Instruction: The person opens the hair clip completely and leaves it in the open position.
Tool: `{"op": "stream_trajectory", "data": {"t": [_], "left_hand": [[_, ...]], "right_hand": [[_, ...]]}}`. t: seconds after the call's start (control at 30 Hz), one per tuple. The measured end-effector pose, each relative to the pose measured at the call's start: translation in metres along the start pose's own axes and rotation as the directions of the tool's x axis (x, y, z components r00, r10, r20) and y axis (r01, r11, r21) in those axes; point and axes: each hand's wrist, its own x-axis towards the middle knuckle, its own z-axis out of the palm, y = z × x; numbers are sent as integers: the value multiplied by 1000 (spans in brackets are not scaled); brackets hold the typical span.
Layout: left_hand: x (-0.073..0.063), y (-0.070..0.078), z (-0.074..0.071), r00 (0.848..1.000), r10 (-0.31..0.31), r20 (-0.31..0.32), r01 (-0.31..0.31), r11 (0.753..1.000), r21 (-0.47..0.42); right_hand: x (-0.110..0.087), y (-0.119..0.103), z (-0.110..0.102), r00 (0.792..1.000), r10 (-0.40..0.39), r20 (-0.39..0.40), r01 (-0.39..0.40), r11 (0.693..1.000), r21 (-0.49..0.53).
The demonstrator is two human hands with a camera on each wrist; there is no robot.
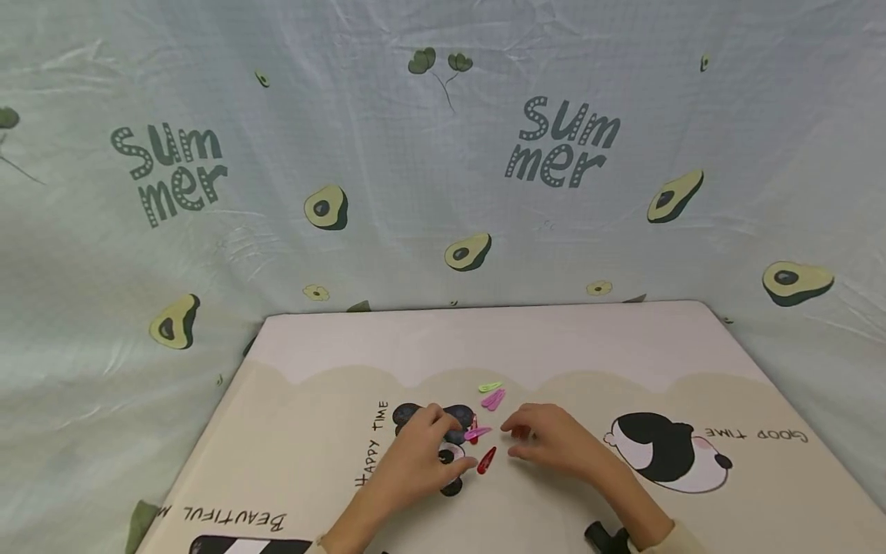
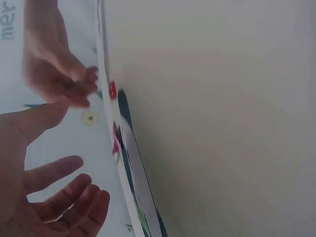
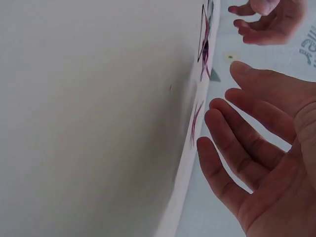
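Note:
In the head view, several small snap hair clips lie on the table between two hands. A red hair clip [image 1: 487, 460] lies nearest the thumb of my left hand [image 1: 418, 454]. Just beyond it, a pink hair clip [image 1: 478, 434] crosses another red one. Farther back are magenta hair clips [image 1: 494, 399] lying close together and a lime green hair clip [image 1: 490, 386]. My right hand [image 1: 550, 438] hovers to the right of the clips, fingers loosely bent. Both wrist views show relaxed, spread fingers with nothing between them; the clips appear there edge-on and blurred.
The pale table [image 1: 311, 431] carries printed drawings, including a dog's head [image 1: 667, 454] at right and a dark-eared animal partly under my left hand. A dark object [image 1: 605, 536] is by the right wrist. A curtain [image 1: 401, 154] with avocado prints hangs behind.

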Motion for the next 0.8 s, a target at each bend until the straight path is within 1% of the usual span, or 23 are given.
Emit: {"op": "stream_trajectory", "data": {"t": [0.1, 0.2, 0.43, 0.57, 0.7, 0.8], "left_hand": [[4, 7, 8, 1000, 11, 14, -11, 1000, -23], [8, 13, 13, 1000, 13, 5, -13, 999, -32], [13, 21, 19, 999, -47, 28, 48, 998, -36], [14, 21, 22, 997, -51, 59, 55, 997, -56], [15, 17, 23, 993, -63, 95, 73, 992, -101], [15, 14, 25, 992, -70, 101, 82, 988, -127]], "right_hand": [[8, -1, 4, 999, -15, 31, 14, 1000, 17], [13, -1, 7, 999, -10, 42, 8, 999, 39], [21, 4, 12, 998, -39, 57, 33, 994, 104], [23, 10, 13, 997, -31, 77, 19, 988, 151], [25, 14, 16, 995, -26, 95, 5, 977, 211], [26, 16, 18, 995, -31, 96, 8, 973, 229]]}}
